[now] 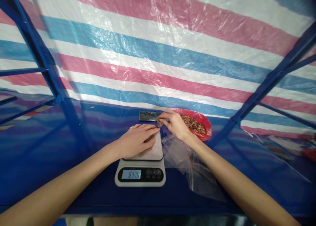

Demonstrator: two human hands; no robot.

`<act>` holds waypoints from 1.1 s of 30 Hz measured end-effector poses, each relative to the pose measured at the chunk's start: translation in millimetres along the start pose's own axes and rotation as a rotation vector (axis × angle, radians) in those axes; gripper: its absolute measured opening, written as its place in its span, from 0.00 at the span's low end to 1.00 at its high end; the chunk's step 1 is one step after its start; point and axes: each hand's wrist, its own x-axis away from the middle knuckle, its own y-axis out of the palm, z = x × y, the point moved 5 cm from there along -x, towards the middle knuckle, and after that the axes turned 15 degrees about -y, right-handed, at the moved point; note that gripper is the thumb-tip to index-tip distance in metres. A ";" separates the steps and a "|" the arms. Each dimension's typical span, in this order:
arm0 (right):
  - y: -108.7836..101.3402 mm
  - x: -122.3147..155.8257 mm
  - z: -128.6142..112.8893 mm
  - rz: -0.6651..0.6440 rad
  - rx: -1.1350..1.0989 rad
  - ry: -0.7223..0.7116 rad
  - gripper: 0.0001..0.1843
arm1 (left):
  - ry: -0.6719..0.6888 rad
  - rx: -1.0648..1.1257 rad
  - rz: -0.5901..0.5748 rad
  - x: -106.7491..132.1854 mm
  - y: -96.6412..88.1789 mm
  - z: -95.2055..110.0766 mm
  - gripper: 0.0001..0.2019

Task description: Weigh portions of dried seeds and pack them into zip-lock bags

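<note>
My left hand [138,141] lies flat, fingers stretched out, on the metal plate [158,150] of a white digital kitchen scale [140,183]. The lit display [131,174] shows digits that look like 897.6. Just beyond the plate's far right corner, my right hand [174,123] is closed around a small clear cup [159,123] with brown bits at its top. Its base is partly hidden, so I cannot tell whether it touches the table. Close to the right hand sits a red plastic bag [208,128], open and filled with brown dried pieces [194,124].
Clear zip bags [197,176] lie to the right of the scale, partly under my right forearm. A dark phone [149,116] rests behind the scale on the blue table [98,127]. Blue metal posts [37,48] stand at both sides, before a striped plastic sheet [148,48].
</note>
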 end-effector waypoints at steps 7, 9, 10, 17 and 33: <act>0.8 5.8 -2.6 -0.027 0.049 -0.013 0.13 | -0.018 0.001 -0.009 0.2 0.2 0.0 0.24; 0.2 6.2 -5.7 -0.045 0.069 -0.019 0.13 | -0.028 -0.001 -0.020 0.3 -0.5 0.5 0.24; -0.7 6.1 -7.4 -0.048 0.073 -0.021 0.13 | -0.031 -0.005 -0.026 0.3 -0.9 1.0 0.24; -26.6 15.6 0.1 0.061 0.071 0.043 0.14 | -0.070 -0.019 -0.074 1.2 -3.3 2.1 0.25; -7.2 28.8 8.9 0.070 -0.014 0.137 0.24 | -0.091 -0.029 -0.090 3.1 -3.4 -0.1 0.26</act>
